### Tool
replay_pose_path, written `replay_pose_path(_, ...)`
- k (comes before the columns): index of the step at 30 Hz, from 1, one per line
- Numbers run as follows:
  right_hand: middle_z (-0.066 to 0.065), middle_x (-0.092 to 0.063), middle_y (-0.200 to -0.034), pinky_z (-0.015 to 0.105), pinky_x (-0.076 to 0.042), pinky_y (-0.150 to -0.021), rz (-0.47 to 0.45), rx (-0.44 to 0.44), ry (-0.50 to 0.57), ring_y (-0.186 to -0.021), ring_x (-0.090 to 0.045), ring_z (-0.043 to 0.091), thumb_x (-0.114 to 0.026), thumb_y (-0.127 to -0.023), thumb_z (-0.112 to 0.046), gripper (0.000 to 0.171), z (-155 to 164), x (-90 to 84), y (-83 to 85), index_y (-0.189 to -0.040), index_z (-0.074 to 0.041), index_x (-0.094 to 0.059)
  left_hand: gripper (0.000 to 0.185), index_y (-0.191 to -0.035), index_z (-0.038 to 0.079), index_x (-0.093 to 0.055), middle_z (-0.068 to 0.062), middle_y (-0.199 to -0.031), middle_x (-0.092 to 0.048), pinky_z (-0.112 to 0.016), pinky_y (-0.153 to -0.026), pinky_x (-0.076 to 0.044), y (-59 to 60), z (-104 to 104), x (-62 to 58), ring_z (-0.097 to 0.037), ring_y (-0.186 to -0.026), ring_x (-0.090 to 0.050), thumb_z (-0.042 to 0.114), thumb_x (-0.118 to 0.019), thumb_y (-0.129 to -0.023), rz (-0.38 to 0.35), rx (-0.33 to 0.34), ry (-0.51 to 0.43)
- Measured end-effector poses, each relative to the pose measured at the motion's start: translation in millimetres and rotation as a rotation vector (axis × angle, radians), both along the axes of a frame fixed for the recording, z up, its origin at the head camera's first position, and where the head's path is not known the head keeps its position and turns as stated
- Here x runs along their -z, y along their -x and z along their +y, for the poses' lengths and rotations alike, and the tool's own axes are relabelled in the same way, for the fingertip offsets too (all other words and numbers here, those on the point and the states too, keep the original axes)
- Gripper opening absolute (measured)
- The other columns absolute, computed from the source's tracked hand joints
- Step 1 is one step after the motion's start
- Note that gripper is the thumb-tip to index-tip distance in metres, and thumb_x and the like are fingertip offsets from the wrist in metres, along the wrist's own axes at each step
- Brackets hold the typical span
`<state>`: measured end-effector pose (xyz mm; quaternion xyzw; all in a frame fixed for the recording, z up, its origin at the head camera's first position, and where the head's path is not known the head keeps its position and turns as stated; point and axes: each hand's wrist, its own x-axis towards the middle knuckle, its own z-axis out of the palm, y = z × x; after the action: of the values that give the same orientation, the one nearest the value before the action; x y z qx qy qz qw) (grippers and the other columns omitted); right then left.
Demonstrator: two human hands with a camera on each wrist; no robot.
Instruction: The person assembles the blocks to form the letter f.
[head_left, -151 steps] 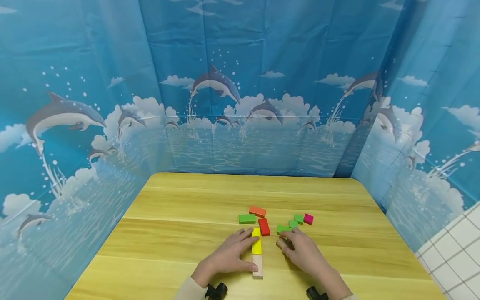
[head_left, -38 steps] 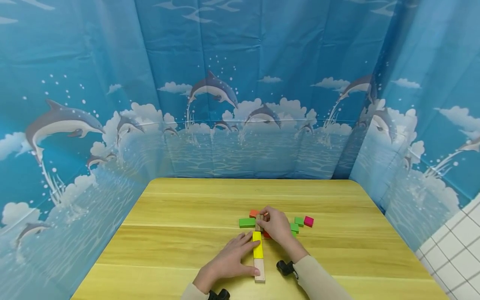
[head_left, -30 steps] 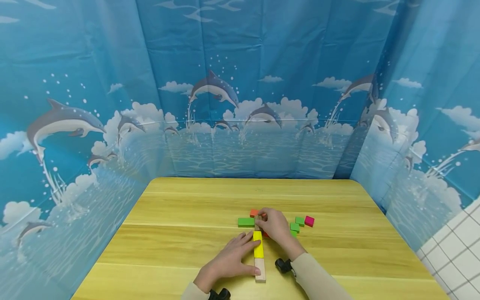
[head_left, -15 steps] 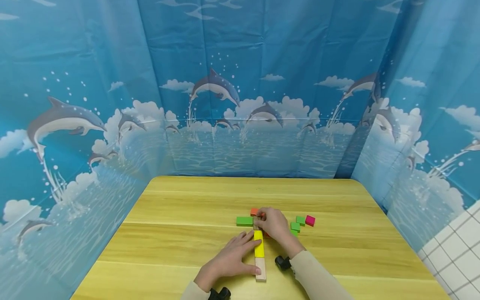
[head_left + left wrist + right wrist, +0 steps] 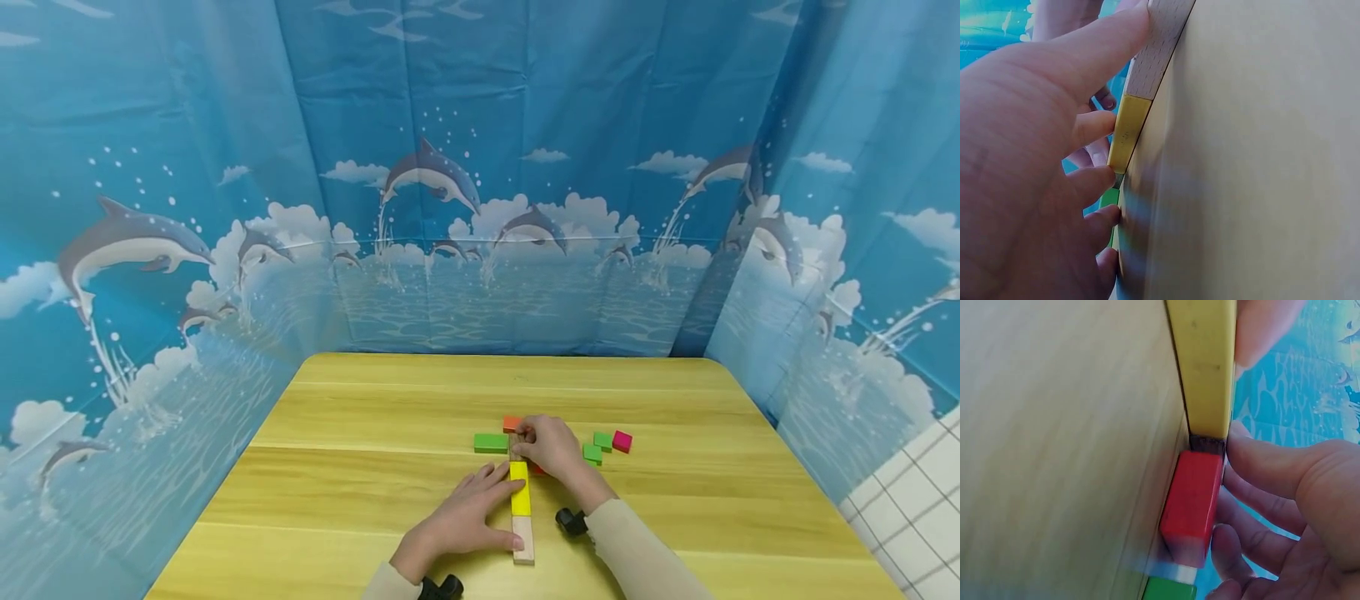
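Note:
On the wooden table, a pale plain block (image 5: 524, 526) and a yellow block (image 5: 520, 502) lie end to end in a row. My left hand (image 5: 467, 515) rests along them, its thumb on the pale block and forefinger on the yellow one, fingers loosely spread. With my right hand (image 5: 555, 448) I pinch a brown wooden block (image 5: 514, 445) at the row's far end, up against the yellow block. Close beside it lies a red block (image 5: 1192, 503), mostly hidden under my right hand in the head view.
Left of the brown block is a green block (image 5: 491, 443), with an orange block (image 5: 512, 423) behind it. To the right lie small green blocks (image 5: 602, 442) and a magenta cube (image 5: 622, 442). A dolphin-print curtain (image 5: 450, 300) hangs behind the table (image 5: 337, 467).
Five seconds ago my right hand was on the brown block at the right; it has brought it left to the yellow block's far end. My left hand has stayed on the row.

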<state>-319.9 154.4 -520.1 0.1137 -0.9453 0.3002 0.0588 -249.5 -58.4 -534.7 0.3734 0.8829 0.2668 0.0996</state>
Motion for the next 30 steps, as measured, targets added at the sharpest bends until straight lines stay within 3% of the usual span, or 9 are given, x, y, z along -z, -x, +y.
replay_pose_path(12, -0.006, -0.060, -0.077, 0.031, -0.047, -0.061, 0.027, -0.016, 0.031, -0.067, -0.053, 0.013, -0.082, -0.086, -0.021, 0.022, 3.1, 6.3, 1.3, -0.105, -0.012, -0.075, 0.084, -0.156, 0.025, -0.040, -0.008, -0.167, -0.018, -0.062, -0.117, -0.016, -2.2, 0.3, -3.9, -0.035, -0.152, -0.014, 0.067, -0.063, -0.088, -0.003, -0.016, -0.009)
replay_pose_path(30, -0.004, -0.059, -0.079, 0.033, -0.046, -0.062, 0.007, -0.048, 0.023, -0.068, -0.051, 0.014, -0.082, -0.087, -0.018, 0.026, 1.8, 3.4, -1.7, -0.109, -0.009, -0.074, 0.081, -0.157, 0.029, -0.038, -0.004, -0.167, -0.019, -0.063, -0.116, -0.019, -0.8, -0.6, 4.6, -0.033, -0.152, -0.014, 0.069, -0.059, -0.089, 0.024, 0.000, -0.002)
